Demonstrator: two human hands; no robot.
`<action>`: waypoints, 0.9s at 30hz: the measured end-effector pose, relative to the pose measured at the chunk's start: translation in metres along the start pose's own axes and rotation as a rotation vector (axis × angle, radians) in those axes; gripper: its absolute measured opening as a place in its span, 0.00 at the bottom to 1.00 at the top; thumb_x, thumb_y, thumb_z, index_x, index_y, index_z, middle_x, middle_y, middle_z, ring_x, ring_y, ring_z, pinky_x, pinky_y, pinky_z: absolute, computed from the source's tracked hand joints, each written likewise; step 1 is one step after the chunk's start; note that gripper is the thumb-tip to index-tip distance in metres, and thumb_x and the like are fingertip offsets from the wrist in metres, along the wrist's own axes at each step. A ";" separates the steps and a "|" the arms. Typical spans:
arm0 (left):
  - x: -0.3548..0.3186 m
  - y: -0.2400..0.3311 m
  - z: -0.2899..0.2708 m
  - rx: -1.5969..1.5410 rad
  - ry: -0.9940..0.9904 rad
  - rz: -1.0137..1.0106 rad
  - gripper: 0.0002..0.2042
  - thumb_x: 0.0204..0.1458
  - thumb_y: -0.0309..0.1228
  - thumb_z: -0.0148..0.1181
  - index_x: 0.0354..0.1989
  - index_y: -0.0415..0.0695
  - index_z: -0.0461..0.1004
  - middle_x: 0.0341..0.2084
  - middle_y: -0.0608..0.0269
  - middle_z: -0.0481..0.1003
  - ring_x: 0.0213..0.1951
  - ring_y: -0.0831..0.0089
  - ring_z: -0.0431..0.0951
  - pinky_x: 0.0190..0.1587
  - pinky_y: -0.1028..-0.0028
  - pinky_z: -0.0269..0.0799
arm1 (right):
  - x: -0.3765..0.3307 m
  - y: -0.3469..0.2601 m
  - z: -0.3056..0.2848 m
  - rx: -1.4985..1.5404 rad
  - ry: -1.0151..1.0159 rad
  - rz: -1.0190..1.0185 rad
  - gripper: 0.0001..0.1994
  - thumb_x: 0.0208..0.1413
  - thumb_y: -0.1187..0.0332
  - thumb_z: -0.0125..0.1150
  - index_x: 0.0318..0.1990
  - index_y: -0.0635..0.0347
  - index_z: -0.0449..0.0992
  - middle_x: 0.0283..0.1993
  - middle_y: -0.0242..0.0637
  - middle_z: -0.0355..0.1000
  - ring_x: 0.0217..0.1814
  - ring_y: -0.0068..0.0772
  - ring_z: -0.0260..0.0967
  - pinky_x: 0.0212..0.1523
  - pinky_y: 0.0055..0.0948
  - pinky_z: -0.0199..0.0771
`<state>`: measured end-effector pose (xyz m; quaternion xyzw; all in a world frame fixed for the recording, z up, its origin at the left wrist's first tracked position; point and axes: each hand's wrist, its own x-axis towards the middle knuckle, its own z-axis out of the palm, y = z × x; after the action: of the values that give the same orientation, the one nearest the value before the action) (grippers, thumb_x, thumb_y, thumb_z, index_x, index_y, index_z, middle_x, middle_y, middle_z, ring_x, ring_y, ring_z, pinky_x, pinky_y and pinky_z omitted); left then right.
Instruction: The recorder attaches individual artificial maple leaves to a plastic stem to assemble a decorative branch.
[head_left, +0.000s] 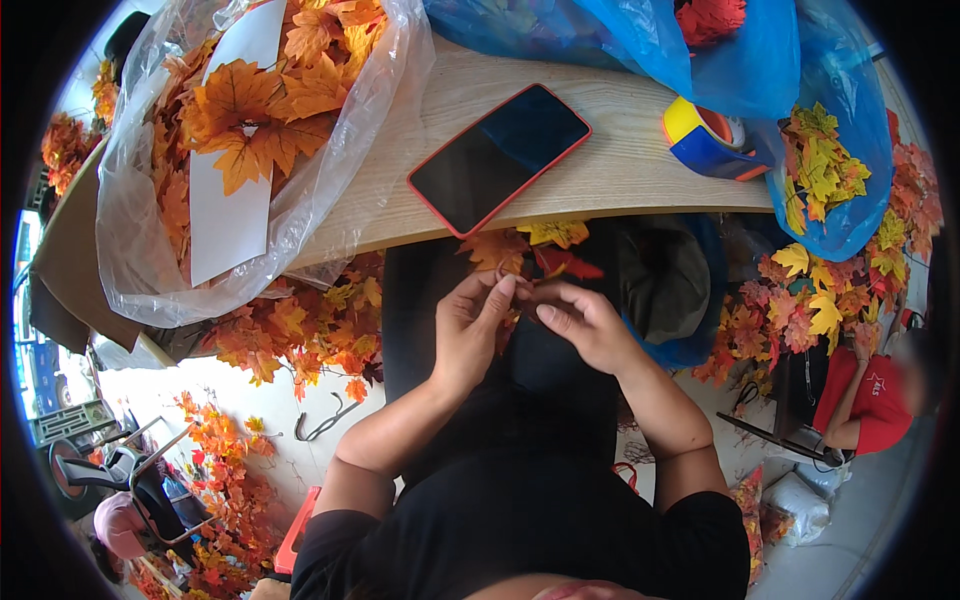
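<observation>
Clear plastic bag (150, 250) w/ orange fake leaves far left on the wooden table (620, 170). Red-cased phone (498, 157) mid-table, near the edge. Below it, left hand (470, 330) & right hand (585, 325) meet fingertip to fingertip, both pinching a small leaf sprig (530, 250) (orange, yellow, red) just under the table edge. Tape roll (705, 140) & blue bag (820, 130) at right.

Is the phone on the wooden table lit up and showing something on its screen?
No, the phone with the red rim lies face up on the table with a dark, blank screen.
</observation>
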<state>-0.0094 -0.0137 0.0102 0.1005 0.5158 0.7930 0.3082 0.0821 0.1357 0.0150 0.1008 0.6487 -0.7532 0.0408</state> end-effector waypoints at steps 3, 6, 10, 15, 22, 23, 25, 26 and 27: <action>0.003 0.001 -0.011 0.111 -0.047 -0.068 0.11 0.61 0.33 0.51 0.39 0.36 0.72 0.27 0.65 0.75 0.26 0.84 0.71 0.27 0.85 0.67 | 0.017 0.000 -0.010 0.409 -0.032 0.092 0.25 0.54 0.79 0.51 0.61 0.67 0.59 0.59 0.44 0.65 0.60 0.37 0.65 0.61 0.31 0.62; 0.005 -0.001 -0.013 0.064 -0.091 -0.137 0.12 0.61 0.36 0.50 0.37 0.38 0.73 0.23 0.68 0.73 0.22 0.86 0.69 0.23 0.86 0.62 | 0.040 0.011 -0.025 0.578 -0.037 0.104 0.31 0.46 0.79 0.48 0.63 0.68 0.55 0.61 0.47 0.61 0.60 0.39 0.63 0.63 0.35 0.61; 0.005 -0.004 -0.014 0.016 -0.178 -0.338 0.12 0.61 0.37 0.51 0.34 0.40 0.74 0.22 0.68 0.73 0.24 0.84 0.72 0.26 0.85 0.63 | 0.051 0.017 -0.044 0.748 0.047 0.116 0.24 0.51 0.75 0.50 0.58 0.67 0.61 0.55 0.46 0.66 0.55 0.39 0.67 0.58 0.36 0.66; -0.004 -0.017 -0.007 0.001 -0.273 -0.532 0.12 0.60 0.36 0.52 0.34 0.38 0.74 0.23 0.67 0.74 0.26 0.81 0.75 0.31 0.83 0.70 | 0.037 0.024 -0.051 0.718 0.167 0.182 0.21 0.55 0.71 0.50 0.57 0.66 0.63 0.55 0.45 0.68 0.55 0.37 0.68 0.57 0.34 0.68; -0.019 -0.038 0.005 0.001 -0.351 -0.645 0.13 0.61 0.37 0.51 0.34 0.38 0.73 0.22 0.67 0.72 0.24 0.81 0.74 0.29 0.82 0.71 | 0.005 0.017 -0.056 0.709 0.159 0.153 0.27 0.53 0.73 0.51 0.62 0.67 0.58 0.59 0.47 0.65 0.58 0.35 0.67 0.59 0.31 0.66; -0.020 -0.038 0.006 0.008 -0.365 -0.665 0.13 0.61 0.36 0.50 0.33 0.38 0.73 0.22 0.68 0.72 0.23 0.81 0.73 0.28 0.82 0.71 | 0.001 0.019 -0.055 0.669 0.133 0.083 0.27 0.53 0.74 0.49 0.62 0.67 0.58 0.59 0.48 0.65 0.57 0.35 0.68 0.59 0.31 0.66; -0.021 -0.041 0.005 0.010 -0.395 -0.687 0.13 0.61 0.36 0.50 0.34 0.38 0.73 0.22 0.67 0.72 0.23 0.81 0.73 0.28 0.82 0.70 | -0.003 0.022 -0.057 0.628 0.109 0.012 0.27 0.53 0.75 0.48 0.62 0.67 0.58 0.59 0.48 0.66 0.56 0.35 0.68 0.59 0.30 0.66; -0.021 -0.041 0.005 0.012 -0.423 -0.709 0.12 0.61 0.36 0.51 0.34 0.38 0.73 0.22 0.67 0.72 0.22 0.81 0.73 0.28 0.82 0.70 | -0.004 0.024 -0.058 0.646 0.105 0.007 0.26 0.53 0.76 0.47 0.62 0.68 0.58 0.58 0.48 0.66 0.57 0.36 0.68 0.58 0.31 0.67; -0.022 -0.039 0.005 0.013 -0.420 -0.708 0.12 0.61 0.36 0.51 0.34 0.38 0.73 0.22 0.67 0.72 0.22 0.81 0.73 0.28 0.82 0.70 | -0.004 0.025 -0.058 0.666 0.097 0.003 0.25 0.53 0.77 0.47 0.61 0.68 0.59 0.58 0.49 0.66 0.57 0.38 0.67 0.57 0.32 0.67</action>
<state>0.0255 -0.0116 -0.0188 0.0785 0.4495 0.5969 0.6600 0.0968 0.1891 -0.0163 0.1453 0.3682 -0.9180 -0.0241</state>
